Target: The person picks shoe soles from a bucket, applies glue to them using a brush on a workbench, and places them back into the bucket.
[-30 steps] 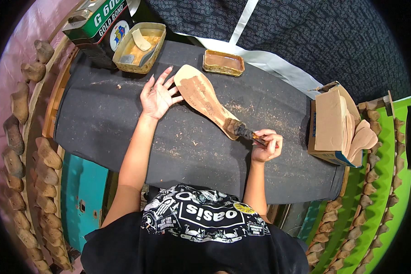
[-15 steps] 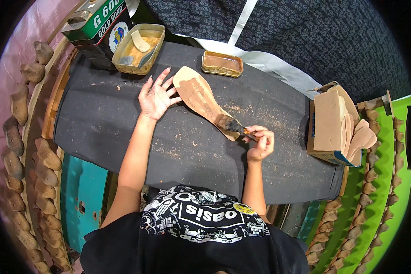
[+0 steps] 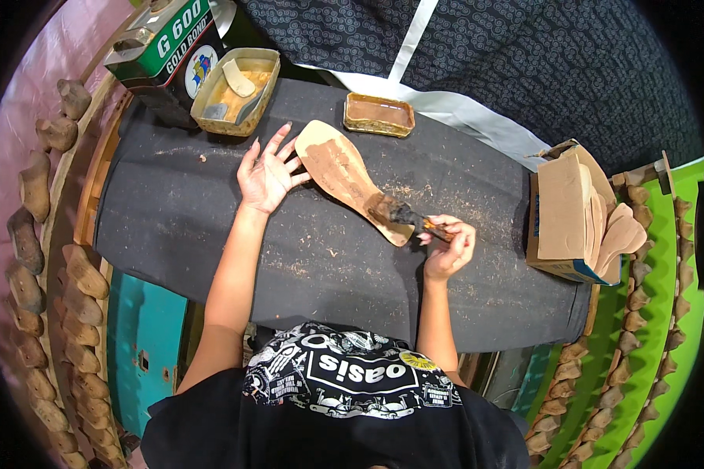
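A tan shoe insole [image 3: 332, 160] lies slantwise on the dark cloth-covered table, its broad end at the upper left. Damp-looking brown coating covers much of its middle. My right hand [image 3: 450, 248] grips a brush [image 3: 403, 213] by its handle, the dark bristles resting on the insole's narrower part near the heel end. Beside the broad end, my left hand [image 3: 267, 178] is palm up with fingers spread, holding nothing; its fingertips are at the insole's left edge, and whether they touch it I cannot tell.
A shallow tray of brown liquid [image 3: 378, 116] stands beyond the insole. At the far left are a tub with scrapers [image 3: 270, 78] and a metal can [image 3: 168, 66]. A cardboard box [image 3: 554, 211] of insoles stands right. Racks of wooden shoe lasts [image 3: 35, 184] flank the table.
The brush and my right hand have shifted slightly to the right, bristles still on the insole. My left hand stays spread beside it. The whole view has moved a little.
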The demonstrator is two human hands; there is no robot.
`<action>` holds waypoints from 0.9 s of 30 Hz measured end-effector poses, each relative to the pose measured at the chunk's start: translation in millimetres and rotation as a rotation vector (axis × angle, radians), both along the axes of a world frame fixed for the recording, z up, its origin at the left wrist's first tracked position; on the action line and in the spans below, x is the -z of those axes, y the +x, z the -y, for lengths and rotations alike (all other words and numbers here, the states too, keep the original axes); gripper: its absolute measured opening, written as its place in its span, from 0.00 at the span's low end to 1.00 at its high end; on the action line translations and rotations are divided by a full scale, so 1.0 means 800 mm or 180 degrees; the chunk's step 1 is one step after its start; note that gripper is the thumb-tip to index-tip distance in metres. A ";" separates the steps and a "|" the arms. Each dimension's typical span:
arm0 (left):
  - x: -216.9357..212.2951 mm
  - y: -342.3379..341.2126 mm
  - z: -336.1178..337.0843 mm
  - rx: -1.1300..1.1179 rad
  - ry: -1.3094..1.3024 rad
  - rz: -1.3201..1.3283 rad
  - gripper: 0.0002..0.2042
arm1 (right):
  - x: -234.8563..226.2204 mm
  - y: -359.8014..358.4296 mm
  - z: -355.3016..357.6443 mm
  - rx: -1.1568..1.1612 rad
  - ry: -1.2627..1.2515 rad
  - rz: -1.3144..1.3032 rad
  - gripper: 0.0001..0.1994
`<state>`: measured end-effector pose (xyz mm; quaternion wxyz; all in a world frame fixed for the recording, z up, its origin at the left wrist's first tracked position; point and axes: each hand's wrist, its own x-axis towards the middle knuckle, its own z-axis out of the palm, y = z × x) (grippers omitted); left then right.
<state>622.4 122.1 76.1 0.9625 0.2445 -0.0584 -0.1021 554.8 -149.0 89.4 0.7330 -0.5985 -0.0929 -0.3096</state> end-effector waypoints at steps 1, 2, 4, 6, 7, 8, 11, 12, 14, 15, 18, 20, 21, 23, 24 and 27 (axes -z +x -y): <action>0.000 0.000 0.000 0.0004 -0.0015 -0.0008 0.34 | 0.004 -0.001 0.000 -0.0090 -0.0163 -0.0019 0.12; 0.001 0.000 -0.001 0.0015 -0.0010 0.0007 0.34 | 0.004 -0.001 -0.001 -0.0129 -0.0345 -0.0016 0.12; 0.002 0.000 -0.003 -0.0008 0.0021 0.0013 0.34 | 0.005 -0.001 0.001 -0.0039 -0.0558 0.0015 0.12; 0.001 0.000 -0.003 0.0009 0.0013 0.0035 0.34 | 0.003 0.000 0.012 -0.0009 -0.0451 0.0036 0.12; 0.001 0.000 -0.003 0.0014 0.0020 0.0041 0.34 | 0.003 0.000 0.017 0.0010 -0.0339 0.0047 0.13; 0.001 0.000 -0.003 0.0019 0.0027 0.0046 0.34 | 0.001 0.002 0.018 0.0258 -0.0290 0.0077 0.13; 0.002 0.001 -0.004 0.0024 0.0000 0.0023 0.34 | -0.002 0.003 0.033 0.0516 -0.0218 0.0189 0.13; 0.002 0.000 -0.004 0.0033 0.0002 0.0026 0.34 | -0.003 0.003 0.035 0.0525 -0.0216 0.0192 0.13; 0.002 0.000 -0.005 0.0041 -0.0179 -0.0010 0.34 | -0.004 0.002 0.037 0.0725 -0.0168 0.0157 0.13; 0.002 0.000 -0.006 0.0050 -0.0173 -0.0006 0.34 | -0.004 0.002 0.038 0.0646 -0.0179 0.0179 0.12; 0.004 0.002 -0.005 0.0077 -0.0279 -0.0012 0.33 | -0.011 0.003 0.019 0.0299 0.0191 0.0110 0.12; 0.005 0.002 -0.005 0.0108 -0.0362 -0.0007 0.33 | -0.008 -0.001 0.010 -0.0079 0.0185 -0.0179 0.12; 0.006 0.003 -0.005 0.0117 -0.0357 -0.0010 0.33 | -0.006 0.001 0.002 -0.0082 0.0044 -0.0230 0.12; 0.005 0.003 -0.005 0.0093 -0.0371 0.0000 0.33 | 0.002 0.007 -0.001 -0.0143 -0.0322 -0.0307 0.11; 0.005 0.003 -0.005 0.0101 -0.0368 -0.0003 0.33 | 0.001 0.006 0.002 -0.0135 -0.0319 -0.0310 0.11; 0.006 0.003 -0.007 0.0074 -0.0284 -0.0039 0.33 | -0.003 0.006 0.014 -0.0196 -0.0130 -0.0408 0.09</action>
